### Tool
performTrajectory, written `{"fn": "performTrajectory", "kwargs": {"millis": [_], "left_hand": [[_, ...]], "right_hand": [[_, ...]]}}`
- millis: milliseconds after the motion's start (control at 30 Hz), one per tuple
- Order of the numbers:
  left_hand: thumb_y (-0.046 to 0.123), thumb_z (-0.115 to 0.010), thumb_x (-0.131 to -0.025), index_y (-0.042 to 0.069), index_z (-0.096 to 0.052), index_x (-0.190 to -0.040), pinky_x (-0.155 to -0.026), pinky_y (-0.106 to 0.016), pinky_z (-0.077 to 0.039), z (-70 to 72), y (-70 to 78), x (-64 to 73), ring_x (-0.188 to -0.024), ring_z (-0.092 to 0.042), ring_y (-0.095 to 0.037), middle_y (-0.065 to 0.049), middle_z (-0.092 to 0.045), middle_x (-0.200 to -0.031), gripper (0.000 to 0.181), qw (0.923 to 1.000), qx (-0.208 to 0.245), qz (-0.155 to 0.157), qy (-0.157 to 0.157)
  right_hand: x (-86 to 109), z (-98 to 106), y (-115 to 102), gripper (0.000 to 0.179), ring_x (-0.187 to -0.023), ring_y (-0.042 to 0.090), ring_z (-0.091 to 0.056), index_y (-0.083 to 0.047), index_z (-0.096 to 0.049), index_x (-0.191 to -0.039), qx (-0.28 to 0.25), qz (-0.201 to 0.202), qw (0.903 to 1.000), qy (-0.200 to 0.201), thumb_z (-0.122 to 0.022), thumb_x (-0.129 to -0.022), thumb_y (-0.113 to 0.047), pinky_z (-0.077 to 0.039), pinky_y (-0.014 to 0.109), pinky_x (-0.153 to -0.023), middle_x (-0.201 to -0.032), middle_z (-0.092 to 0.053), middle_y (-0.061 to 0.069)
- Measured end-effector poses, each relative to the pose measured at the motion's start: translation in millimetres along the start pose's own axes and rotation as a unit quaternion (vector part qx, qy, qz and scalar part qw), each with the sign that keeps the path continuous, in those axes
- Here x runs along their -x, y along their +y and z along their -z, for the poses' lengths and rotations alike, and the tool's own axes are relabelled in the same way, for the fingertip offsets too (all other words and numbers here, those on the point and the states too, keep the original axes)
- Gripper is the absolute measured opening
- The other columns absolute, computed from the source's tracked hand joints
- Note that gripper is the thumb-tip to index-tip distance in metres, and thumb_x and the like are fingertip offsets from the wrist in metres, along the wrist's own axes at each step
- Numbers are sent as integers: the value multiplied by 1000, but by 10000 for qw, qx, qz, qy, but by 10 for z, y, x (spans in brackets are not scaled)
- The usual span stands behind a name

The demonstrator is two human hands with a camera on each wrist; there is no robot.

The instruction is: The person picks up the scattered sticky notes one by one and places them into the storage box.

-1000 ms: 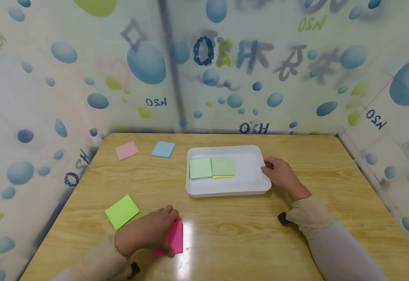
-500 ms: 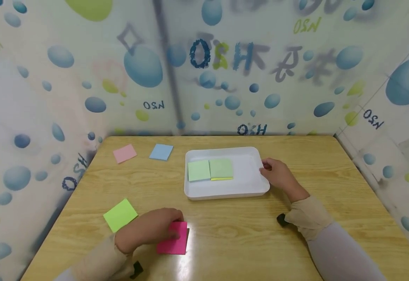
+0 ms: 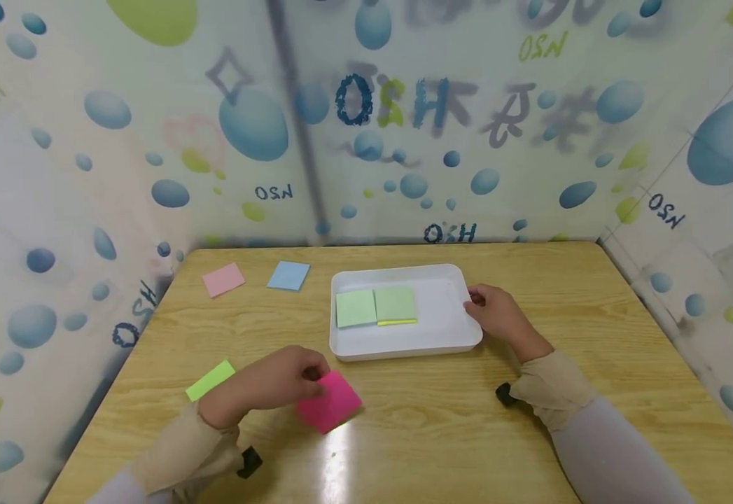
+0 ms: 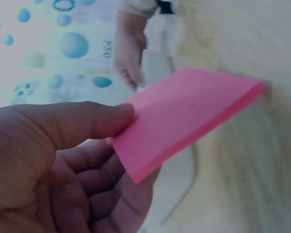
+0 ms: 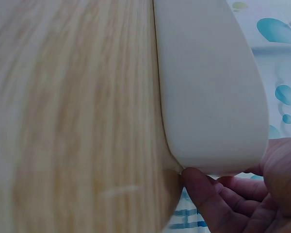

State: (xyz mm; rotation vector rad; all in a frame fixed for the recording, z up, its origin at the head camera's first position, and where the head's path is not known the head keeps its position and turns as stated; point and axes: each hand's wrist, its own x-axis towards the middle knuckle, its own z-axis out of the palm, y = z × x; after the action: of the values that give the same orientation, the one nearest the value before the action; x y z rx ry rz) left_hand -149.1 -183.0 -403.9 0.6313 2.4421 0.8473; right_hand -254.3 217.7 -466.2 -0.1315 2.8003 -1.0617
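Note:
My left hand (image 3: 268, 381) pinches a bright pink sticky note pad (image 3: 333, 404) by one corner, holding it tilted above the table. In the left wrist view the thumb lies on top of the pink pad (image 4: 189, 109), with fingers curled beneath. My right hand (image 3: 501, 315) holds the right end of a white tray (image 3: 444, 315). Seen from the right wrist, its fingertips sit against the low end of the tray wall (image 5: 211, 87). Inside the tray, a pale green pad (image 3: 355, 309) lies beside another green pad (image 3: 395, 304) with a yellow edge under it.
A lime-green sticky pad (image 3: 211, 379) is partly hidden behind my left hand. Towards the back left of the wooden table (image 3: 416, 434) lie a light pink pad (image 3: 223, 280) and a blue pad (image 3: 288, 276). A patterned wall (image 3: 366, 175) borders the table's far edge.
My left hand has picked the pink sticky note pad up off the table and moved it up and right, turning it. The right hand and tray stay in place.

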Motion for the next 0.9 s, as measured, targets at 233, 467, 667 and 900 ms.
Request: {"fn": "performTrajectory", "kwargs": {"millis": [233, 467, 667, 900], "left_hand": [[17, -72, -97, 11, -72, -101, -74, -31, -54, 102, 99, -131, -86, -63, -14, 1, -72, -93, 7, 9911, 999, 150, 869], [15, -70, -98, 4, -68, -111, -82, -40, -60, 149, 69, -392, -89, -64, -18, -9, -69, -101, 17, 9658, 2048, 370, 1548], [12, -66, -100, -2, -66, -118, -84, -35, -62, 153, 14, -659, -89, -69, -16, -13, -68, -108, 23, 9460, 2657, 435, 1803], [12, -66, -99, -3, -66, -119, -86, -33, -62, 110, 92, -997, -89, -70, -16, -13, -68, -110, 25, 9248, 3195, 667, 1953]], "right_hand": [[1, -8, 17, 45, -118, 38, -62, 7, -55, -142, -44, 121, 9999, 67, -58, -105, -18, -54, 51, -99, -129, -66, 26], [10, -5, 24, 45, -120, 40, -62, 8, -55, -142, -14, 209, 9997, 91, -57, -105, -17, -54, 53, -100, -130, -66, 27], [-3, -11, 56, 46, -119, 40, -62, 8, -55, -143, 29, 244, 9996, 101, -57, -104, -17, -54, 53, -100, -130, -66, 27], [-22, -14, 59, 45, -116, 38, -63, 7, -56, -142, 28, 222, 9997, 110, -57, -105, -17, -54, 51, -98, -128, -67, 25]]}}
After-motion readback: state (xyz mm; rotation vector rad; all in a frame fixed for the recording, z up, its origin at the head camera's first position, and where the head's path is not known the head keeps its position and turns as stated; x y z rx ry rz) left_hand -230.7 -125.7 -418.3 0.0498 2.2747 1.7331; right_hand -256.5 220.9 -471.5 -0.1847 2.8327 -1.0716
